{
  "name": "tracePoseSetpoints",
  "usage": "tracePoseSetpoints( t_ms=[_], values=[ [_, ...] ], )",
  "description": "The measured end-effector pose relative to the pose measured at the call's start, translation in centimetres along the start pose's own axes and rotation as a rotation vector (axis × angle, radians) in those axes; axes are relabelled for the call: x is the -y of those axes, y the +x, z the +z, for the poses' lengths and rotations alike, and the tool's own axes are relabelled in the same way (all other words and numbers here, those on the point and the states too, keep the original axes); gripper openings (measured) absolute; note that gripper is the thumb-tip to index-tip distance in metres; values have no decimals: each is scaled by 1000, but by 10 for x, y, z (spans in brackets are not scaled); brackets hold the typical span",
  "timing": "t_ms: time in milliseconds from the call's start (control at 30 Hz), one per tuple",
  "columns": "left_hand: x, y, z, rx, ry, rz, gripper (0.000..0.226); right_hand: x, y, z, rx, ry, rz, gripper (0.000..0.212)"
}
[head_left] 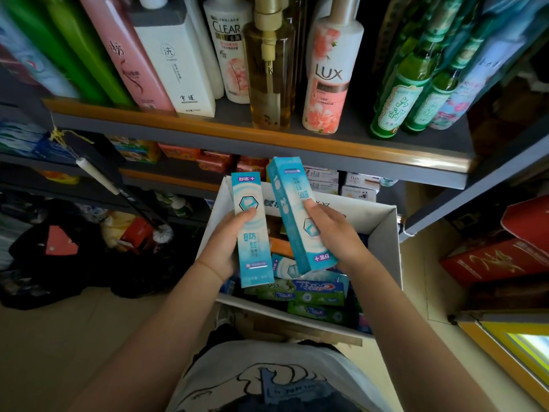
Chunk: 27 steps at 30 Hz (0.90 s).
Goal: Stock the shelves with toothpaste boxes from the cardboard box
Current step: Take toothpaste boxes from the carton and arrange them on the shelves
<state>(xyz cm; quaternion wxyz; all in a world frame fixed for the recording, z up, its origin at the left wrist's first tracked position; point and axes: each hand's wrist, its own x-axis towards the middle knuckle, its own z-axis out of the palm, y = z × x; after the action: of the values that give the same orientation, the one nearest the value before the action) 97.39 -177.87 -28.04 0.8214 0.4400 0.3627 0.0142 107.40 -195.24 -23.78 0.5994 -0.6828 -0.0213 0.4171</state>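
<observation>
Bottles [329,72] on shelf [267,138] (upright)

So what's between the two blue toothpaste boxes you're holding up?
Head view: nothing touches between the left-hand box and the right-hand box. Through the narrow gap shows the cardboard box interior, with orange and blue cartons lying below.

1. Two light-blue toothpaste boxes are up in the air over the carton: the left one [255,230] stands nearly upright, the right one [300,218] leans left with its print upside down.
2. The cardboard box [386,242] sits open on the floor below the shelves [267,138].
3. More toothpaste boxes [315,298], blue and green, lie flat inside.
</observation>
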Motion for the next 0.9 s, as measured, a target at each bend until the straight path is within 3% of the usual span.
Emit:
tracePoseSetpoints(
  t_ms=[133, 200, 433, 567, 667, 767, 900],
  values=[
    [3, 0, 3, 36, 19, 120, 37, 3, -16, 17, -3, 222, -45, 24],
    [3, -3, 10, 24, 16, 159, 37, 0, -18, 25, -24, 266, -93, 20],
    [11, -8, 27, 113, 23, 13, 62, -22, -8, 50, -164, -208, -270, 13],
    [11, -8, 20, 116, 3, 3, 64, -18, -10, 45, -80, -227, -268, 16],
    [10, -3, 8, 70, 23, -4, 76, -13, -9, 28, -169, -242, -240, 23],
    [8, -2, -7, 54, 22, -17, 60, -10, -3, 14, -235, -229, -219, 23],
    [-4, -11, -13, 16, 16, 37, 42, -6, 3, 25, -87, -217, -213, 22]
  ],
)
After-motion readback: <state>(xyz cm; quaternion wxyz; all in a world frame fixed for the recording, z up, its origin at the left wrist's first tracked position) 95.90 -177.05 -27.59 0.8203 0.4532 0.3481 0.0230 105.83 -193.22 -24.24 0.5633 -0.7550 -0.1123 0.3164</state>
